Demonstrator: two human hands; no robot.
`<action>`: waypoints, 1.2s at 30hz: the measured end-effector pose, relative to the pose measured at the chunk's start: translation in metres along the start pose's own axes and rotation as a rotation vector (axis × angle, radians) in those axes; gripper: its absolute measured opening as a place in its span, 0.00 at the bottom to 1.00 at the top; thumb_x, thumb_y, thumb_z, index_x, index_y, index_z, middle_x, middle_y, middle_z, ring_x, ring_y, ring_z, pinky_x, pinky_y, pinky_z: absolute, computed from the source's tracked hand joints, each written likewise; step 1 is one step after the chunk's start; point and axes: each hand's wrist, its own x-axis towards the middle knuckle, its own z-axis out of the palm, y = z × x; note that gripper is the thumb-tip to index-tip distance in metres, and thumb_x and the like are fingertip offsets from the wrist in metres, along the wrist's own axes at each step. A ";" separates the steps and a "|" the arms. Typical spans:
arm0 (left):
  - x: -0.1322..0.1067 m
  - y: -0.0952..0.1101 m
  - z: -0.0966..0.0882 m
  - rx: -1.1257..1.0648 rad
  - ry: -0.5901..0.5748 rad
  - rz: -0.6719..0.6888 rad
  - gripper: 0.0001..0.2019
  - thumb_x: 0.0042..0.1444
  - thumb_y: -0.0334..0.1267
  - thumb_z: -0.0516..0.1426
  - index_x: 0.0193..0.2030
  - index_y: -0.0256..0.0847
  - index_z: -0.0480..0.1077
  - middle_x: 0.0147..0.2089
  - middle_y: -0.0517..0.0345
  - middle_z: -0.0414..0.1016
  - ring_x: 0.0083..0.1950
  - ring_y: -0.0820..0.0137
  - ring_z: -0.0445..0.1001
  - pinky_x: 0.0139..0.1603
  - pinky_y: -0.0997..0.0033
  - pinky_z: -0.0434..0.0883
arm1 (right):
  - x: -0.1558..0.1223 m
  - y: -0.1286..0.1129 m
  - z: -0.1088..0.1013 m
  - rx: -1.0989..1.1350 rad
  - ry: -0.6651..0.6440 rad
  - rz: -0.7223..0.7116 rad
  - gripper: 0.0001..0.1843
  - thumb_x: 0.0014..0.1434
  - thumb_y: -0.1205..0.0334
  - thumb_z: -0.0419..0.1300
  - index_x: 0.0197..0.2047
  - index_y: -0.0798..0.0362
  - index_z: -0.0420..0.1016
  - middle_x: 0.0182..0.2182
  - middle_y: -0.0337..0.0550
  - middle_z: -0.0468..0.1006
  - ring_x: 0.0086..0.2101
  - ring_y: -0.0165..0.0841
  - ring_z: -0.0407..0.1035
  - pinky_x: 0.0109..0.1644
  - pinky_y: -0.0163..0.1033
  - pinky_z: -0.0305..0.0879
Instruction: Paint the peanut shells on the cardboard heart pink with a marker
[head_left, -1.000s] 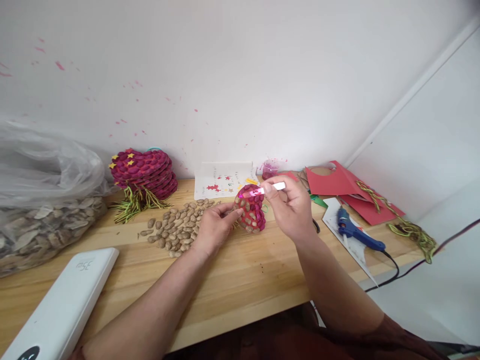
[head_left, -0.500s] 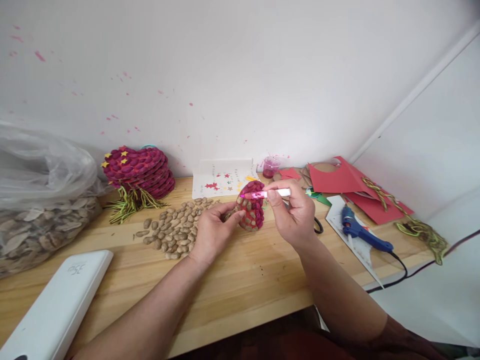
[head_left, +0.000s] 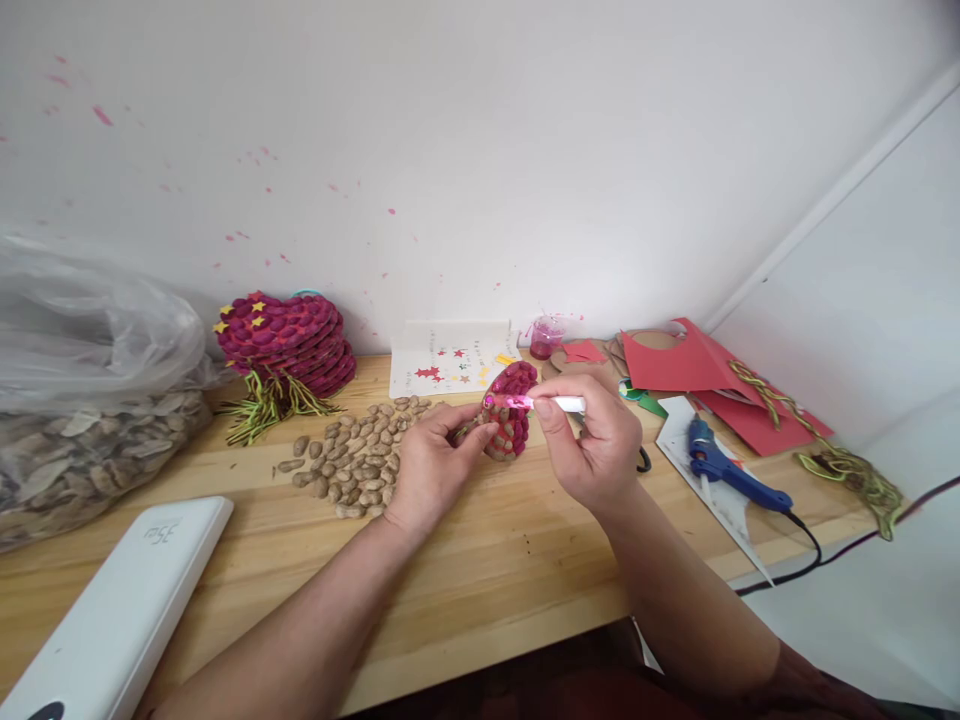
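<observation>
My left hand (head_left: 442,455) pinches the left edge of a small peanut-shell craft piece (head_left: 517,380), holding it tilted up over the table. Magenta paint covers part of its shells, while others on it are still plain tan on a red backing. In my right hand (head_left: 596,435) is a paintbrush with a white handle (head_left: 568,404), gripped between thumb and fingers. The brush's magenta-smeared end touches a shell on the upper left of the piece. Left of my left hand lies a spread of loose peanuts (head_left: 360,450) on the wooden table (head_left: 480,590).
A stack of magenta peanut crafts (head_left: 289,340) with yarn fringe stands back left, beside a plastic bag of peanuts (head_left: 97,430). A white power bank (head_left: 127,610) lies front left. Behind are a sticker sheet (head_left: 420,345) and paint cup (head_left: 545,340); right, a blue glue gun (head_left: 731,470) and red paper (head_left: 667,360).
The brush tip has moved slightly down on the craft piece, and my right hand has lowered a little with it. My left hand keeps its hold. The whole view has shifted slightly.
</observation>
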 end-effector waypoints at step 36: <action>-0.005 0.006 0.001 0.155 0.080 0.154 0.10 0.60 0.39 0.66 0.46 0.41 0.85 0.33 0.57 0.80 0.31 0.71 0.71 0.35 0.70 0.69 | -0.002 -0.008 -0.003 -0.187 0.060 -0.209 0.04 0.64 0.67 0.64 0.43 0.49 0.75 0.32 0.37 0.84 0.38 0.36 0.75 0.49 0.47 0.62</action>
